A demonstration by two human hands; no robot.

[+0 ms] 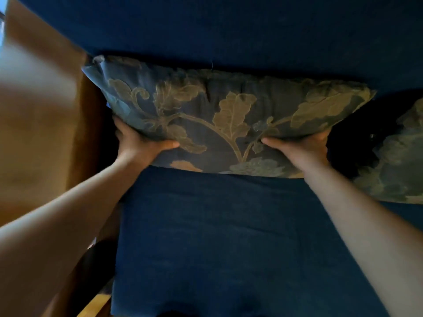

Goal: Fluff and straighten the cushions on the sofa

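A dark blue cushion [229,110] with a gold and pale green leaf pattern leans against the blue sofa back [229,30], its lower edge on the seat. My left hand [139,143] grips its lower left side, thumb pressed on the front. At the lower right side, my right hand [302,147] grips it the same way. A second cushion [396,156] of the same pattern lies to the right, partly cut off by the frame edge.
The dark blue seat cushion [229,236] fills the foreground. A brown sofa arm [41,133] rises on the left, close to the held cushion. A strip of wooden floor [96,303] shows at the bottom left.
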